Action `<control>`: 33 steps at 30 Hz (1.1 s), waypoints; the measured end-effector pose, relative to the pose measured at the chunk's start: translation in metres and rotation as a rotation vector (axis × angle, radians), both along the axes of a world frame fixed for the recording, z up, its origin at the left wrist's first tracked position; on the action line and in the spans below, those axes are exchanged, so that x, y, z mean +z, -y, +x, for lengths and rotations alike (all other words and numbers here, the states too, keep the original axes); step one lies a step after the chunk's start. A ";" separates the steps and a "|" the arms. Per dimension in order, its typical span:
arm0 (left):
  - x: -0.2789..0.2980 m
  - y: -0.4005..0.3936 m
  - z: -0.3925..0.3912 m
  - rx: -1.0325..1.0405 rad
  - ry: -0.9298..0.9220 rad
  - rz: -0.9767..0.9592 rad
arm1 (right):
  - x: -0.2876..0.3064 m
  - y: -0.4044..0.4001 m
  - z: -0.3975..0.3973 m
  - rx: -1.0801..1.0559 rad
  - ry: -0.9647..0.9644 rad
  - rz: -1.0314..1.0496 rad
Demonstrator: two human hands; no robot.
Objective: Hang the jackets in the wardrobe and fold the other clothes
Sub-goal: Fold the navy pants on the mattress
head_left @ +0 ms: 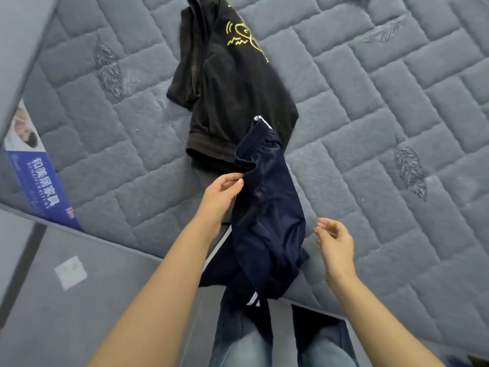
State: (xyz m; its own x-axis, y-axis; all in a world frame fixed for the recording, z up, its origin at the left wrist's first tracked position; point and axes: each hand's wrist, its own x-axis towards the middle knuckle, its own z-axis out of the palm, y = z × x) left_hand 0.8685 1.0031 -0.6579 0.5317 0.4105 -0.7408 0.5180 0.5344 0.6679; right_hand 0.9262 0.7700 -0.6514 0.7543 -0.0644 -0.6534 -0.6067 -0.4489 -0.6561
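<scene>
Gripping navy shorts [267, 221], left hand [219, 197] hovers over grey mattress [370, 115]; right hand [336, 245] relaxed.

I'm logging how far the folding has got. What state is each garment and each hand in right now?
navy garment: bunched, unfolded, lifted at its top edge, lower part hanging past the mattress edge.
black top: rumpled, unfolded, lying on the mattress, its hem under the navy garment.
left hand: grips the navy garment's edge.
right hand: free, fingers loosely curled, holding nothing, beside the navy garment.
</scene>
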 end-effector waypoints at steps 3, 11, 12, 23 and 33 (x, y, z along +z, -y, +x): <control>0.006 0.003 -0.001 0.065 0.001 -0.018 | 0.017 -0.012 -0.003 0.134 0.055 0.126; 0.017 0.018 0.012 -0.330 0.200 -0.445 | 0.019 -0.060 -0.006 0.082 0.047 0.424; 0.017 0.021 0.018 -0.317 0.180 -0.449 | 0.016 -0.058 -0.004 -0.049 0.069 0.362; -0.022 0.084 0.111 -0.651 -0.067 0.626 | 0.000 0.069 0.035 -0.362 0.078 0.199; -0.050 0.256 0.202 -1.073 -0.085 0.654 | -0.032 0.253 0.111 -0.449 0.130 0.195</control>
State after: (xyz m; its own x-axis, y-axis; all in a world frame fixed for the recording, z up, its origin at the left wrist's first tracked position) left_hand 1.0702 0.7471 -0.7081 0.7850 0.1046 -0.6106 0.5401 -0.5984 0.5918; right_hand 1.0375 0.5175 -0.6838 0.7559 -0.2873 -0.5883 -0.6197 -0.0237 -0.7845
